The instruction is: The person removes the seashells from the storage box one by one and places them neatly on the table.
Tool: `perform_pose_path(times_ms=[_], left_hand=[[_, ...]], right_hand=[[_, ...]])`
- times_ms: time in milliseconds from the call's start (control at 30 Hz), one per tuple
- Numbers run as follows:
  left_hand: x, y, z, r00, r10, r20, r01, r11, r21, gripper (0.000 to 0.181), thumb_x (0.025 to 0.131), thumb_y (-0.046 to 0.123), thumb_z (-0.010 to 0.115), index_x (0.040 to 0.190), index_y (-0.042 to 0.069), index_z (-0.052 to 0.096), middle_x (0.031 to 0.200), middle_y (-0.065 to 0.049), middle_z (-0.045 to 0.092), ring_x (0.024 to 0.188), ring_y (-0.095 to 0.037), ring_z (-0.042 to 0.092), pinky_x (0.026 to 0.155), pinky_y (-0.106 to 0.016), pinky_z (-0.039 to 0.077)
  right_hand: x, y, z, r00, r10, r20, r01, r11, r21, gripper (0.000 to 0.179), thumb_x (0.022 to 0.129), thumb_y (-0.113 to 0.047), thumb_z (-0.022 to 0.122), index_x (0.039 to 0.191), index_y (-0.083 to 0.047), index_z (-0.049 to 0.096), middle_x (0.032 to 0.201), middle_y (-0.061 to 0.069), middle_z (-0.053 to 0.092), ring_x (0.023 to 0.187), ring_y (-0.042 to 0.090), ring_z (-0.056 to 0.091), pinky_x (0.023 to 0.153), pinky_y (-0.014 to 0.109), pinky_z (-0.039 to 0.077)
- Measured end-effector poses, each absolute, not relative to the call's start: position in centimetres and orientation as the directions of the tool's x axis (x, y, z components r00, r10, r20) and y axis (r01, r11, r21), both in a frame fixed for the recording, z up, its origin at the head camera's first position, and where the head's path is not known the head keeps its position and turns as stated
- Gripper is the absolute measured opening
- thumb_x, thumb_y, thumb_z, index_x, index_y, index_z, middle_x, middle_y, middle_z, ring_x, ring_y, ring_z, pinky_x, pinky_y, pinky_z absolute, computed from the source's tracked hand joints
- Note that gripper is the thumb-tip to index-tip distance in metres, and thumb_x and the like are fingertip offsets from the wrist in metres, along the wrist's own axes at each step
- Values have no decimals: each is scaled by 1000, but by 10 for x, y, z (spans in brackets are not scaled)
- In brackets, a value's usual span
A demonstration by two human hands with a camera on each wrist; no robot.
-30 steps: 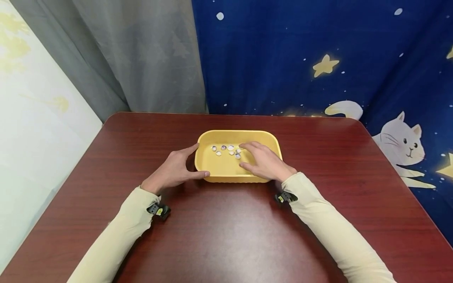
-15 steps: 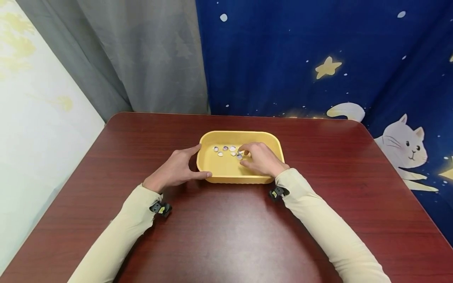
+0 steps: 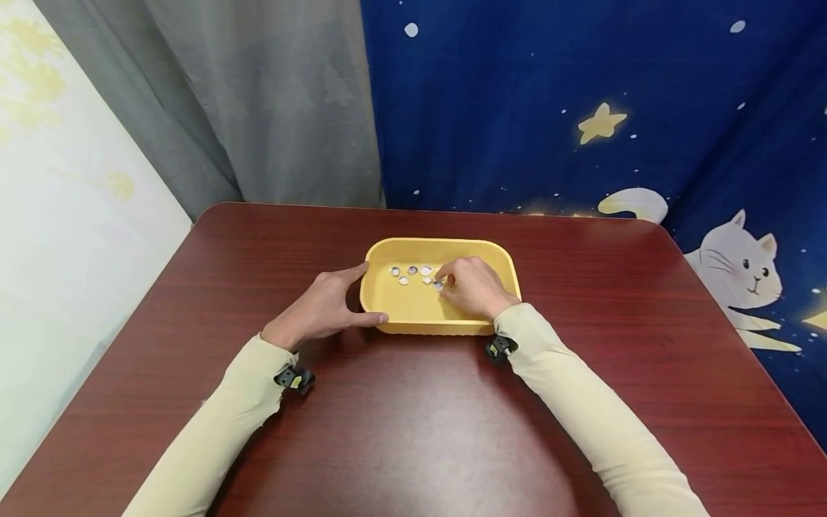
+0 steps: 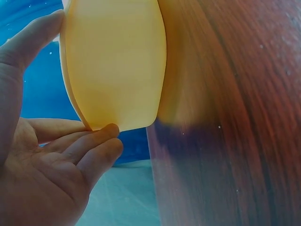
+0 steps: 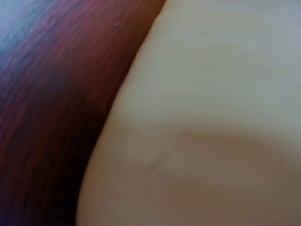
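Rounded pieces (image 3: 426, 271) in smooth, round-cornered yellow tray (image 3: 410, 305)

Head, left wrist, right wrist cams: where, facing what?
Head: on head, facing forward and down at table, yellow tray and blue curtain; left hand, right hand and sleeves show.
Left wrist: on that wrist, facing the tray's outside; left hand shows.
Right wrist: on that wrist, facing table and a blurred pale surface; body or tray, can't tell.
Head and left wrist share: left hand touching tray.
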State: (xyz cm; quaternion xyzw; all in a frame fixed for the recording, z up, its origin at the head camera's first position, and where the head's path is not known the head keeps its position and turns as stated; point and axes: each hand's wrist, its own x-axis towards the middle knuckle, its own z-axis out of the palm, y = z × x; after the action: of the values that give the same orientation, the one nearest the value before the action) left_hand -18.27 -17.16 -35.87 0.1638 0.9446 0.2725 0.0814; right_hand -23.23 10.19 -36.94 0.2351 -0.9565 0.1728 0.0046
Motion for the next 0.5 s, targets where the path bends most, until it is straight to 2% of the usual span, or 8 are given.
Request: perform_pose_path(times_ms=[333, 500], left_hand=[[-183, -171, -358, -931, 360, -56, 277, 798, 535, 113, 76, 65, 78, 157, 2, 31, 159, -15, 41, 144, -30, 45, 114, -49, 42], [-184, -171, -358, -931, 360, -53, 280, 803, 526, 111, 77, 63, 78, 157, 1, 31, 158, -15, 42, 143, -30, 46, 113, -49, 43]], right_hand=[[-237, 99, -374, -892, -444, 89, -448, 835, -320, 27, 81, -13, 78, 108, -14, 80, 78, -1, 72, 70, 14, 60, 60, 26, 44], [-238, 99, -375, -883, -461, 91, -466, 831, -304, 18, 83, -12, 77, 99, -17, 82, 74, -2, 70, 68, 13, 58, 59, 26, 42]])
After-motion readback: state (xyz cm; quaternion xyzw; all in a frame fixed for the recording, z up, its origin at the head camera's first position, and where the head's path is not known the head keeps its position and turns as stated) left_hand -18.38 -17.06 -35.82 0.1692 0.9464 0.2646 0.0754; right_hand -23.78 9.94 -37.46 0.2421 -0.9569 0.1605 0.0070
